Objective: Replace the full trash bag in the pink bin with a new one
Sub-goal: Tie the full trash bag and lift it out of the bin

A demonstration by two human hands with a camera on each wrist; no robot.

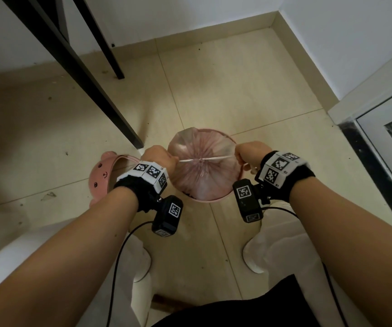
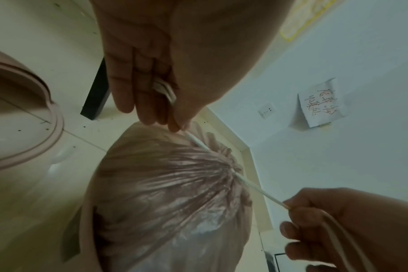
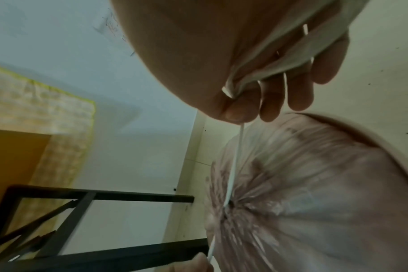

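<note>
The pink bin [image 1: 213,199] stands on the floor between my hands, with a full translucent trash bag [image 1: 202,175] [image 2: 170,202] [image 3: 314,193] in it, its mouth gathered to a puckered centre. A white drawstring [image 1: 204,159] [image 2: 198,142] [image 3: 235,162] runs taut across the top. My left hand [image 1: 159,156] [image 2: 161,103] grips the left end of the string. My right hand [image 1: 249,154] [image 3: 256,95] pinches the right end, with a loop of string trailing from the fist.
The bin's pink bear-faced lid [image 1: 103,175] lies on the floor to the left. Black table legs [image 1: 100,95] slant down just behind the left hand. A wall corner and a metal door frame [image 1: 379,128] stand at the right. My legs flank the bin in front.
</note>
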